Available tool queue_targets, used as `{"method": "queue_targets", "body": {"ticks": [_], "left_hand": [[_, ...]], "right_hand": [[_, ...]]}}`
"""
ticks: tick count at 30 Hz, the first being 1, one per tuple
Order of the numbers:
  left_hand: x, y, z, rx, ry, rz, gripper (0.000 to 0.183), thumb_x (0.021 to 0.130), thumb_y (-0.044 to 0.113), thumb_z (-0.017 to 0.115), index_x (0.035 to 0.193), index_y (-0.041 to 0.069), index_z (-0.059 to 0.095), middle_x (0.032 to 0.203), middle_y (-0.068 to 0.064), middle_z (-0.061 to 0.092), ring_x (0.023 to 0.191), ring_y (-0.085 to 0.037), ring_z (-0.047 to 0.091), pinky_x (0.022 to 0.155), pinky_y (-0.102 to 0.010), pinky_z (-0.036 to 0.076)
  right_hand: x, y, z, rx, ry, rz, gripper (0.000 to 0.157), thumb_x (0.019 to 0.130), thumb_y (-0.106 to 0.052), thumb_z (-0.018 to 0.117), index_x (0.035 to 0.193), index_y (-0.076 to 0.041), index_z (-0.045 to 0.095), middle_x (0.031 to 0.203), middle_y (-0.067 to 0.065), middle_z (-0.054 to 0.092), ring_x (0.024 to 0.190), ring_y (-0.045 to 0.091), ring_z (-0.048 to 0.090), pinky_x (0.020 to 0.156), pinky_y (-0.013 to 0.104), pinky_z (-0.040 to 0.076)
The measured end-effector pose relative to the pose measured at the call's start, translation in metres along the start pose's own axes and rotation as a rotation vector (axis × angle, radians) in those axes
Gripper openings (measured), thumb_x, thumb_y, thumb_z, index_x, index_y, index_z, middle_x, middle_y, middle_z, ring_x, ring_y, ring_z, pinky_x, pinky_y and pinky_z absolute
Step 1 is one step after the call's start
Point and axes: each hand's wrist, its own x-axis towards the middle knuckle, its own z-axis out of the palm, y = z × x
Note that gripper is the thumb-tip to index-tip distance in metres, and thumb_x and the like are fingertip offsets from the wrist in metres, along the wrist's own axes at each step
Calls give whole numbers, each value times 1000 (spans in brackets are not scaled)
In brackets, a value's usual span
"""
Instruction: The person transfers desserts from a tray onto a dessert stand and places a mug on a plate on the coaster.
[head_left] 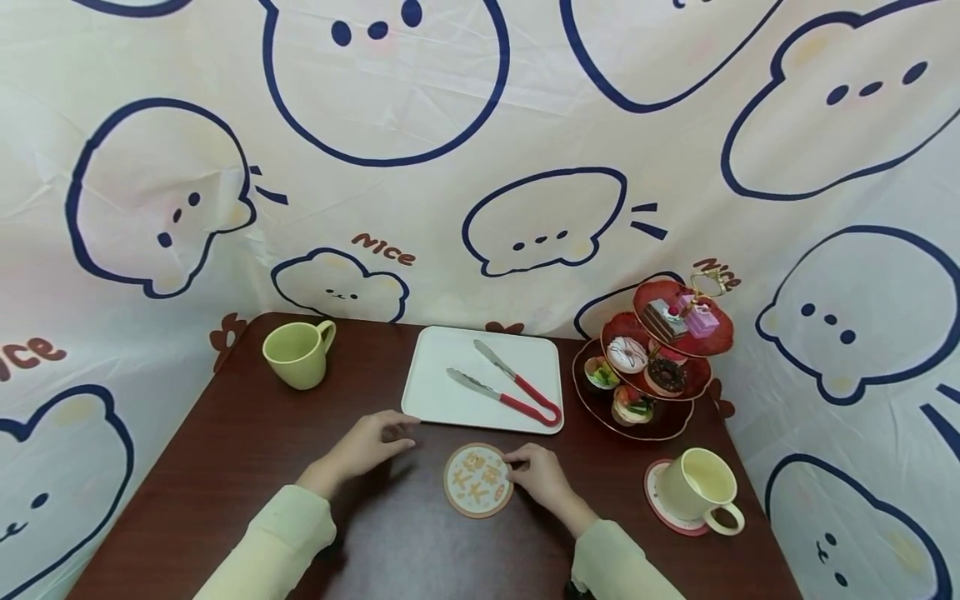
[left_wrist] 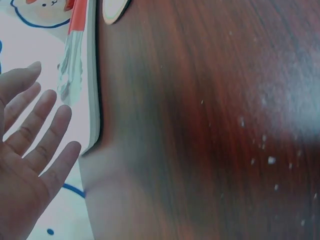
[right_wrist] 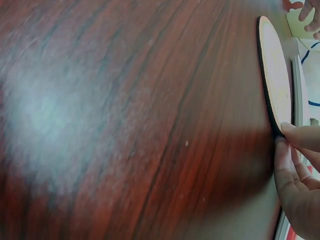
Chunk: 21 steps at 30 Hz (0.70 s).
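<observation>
A round coaster (head_left: pixel 477 481) with an orange rim and orange markings lies at the middle of the table. My right hand (head_left: pixel 542 475) pinches its right edge; in the right wrist view the thumb and a finger meet at the rim of the coaster (right_wrist: pixel 277 75). Fingers extended and holding nothing, my left hand (head_left: pixel 375 442) hovers by the front left corner of the white tray (head_left: pixel 435 367). The left wrist view shows this hand (left_wrist: pixel 30 150) with its fingers spread. Red-handled tongs (head_left: pixel 517 400) lie on the tray.
At the back left stands a green mug (head_left: pixel 294 354). A three-tier stand (head_left: pixel 682 383) with pastries and cakes is at the back right. In front of it, a yellow mug (head_left: pixel 699 487) sits on a red-edged coaster (head_left: pixel 675 522). A patterned cloth (head_left: pixel 420 208) hangs behind the table.
</observation>
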Motion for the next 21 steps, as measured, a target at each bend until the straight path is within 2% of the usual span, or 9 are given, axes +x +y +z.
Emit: {"method": "queue_targets", "body": {"ticks": [5, 12, 21], "left_hand": [[-3, -4, -8, 3, 35, 2, 34, 93, 8, 74, 125, -2, 69, 113, -18, 70, 101, -31, 67, 89, -55, 53], [-11, -8, -22, 0, 67, -35, 35, 92, 5, 73, 126, -2, 69, 119, -17, 69, 106, -36, 66, 93, -58, 51], [-23, -16, -42, 47, 135, -33, 32, 92, 4, 73, 124, 1, 71, 120, -14, 70, 108, -36, 67, 92, -59, 52]], "right_hand": [[-3, 4, -5, 16, 16, 21, 22, 84, 0, 80, 107, -3, 79, 102, 8, 69, 76, 13, 64, 63, 24, 54], [-7, 13, -14, 48, 23, 54, 21, 85, -2, 80, 106, -3, 79, 103, 8, 70, 78, 14, 66, 63, 26, 55], [-14, 22, -25, 71, 43, 79, 22, 85, -3, 80, 107, -3, 79, 104, 10, 71, 78, 16, 68, 64, 27, 55]]}}
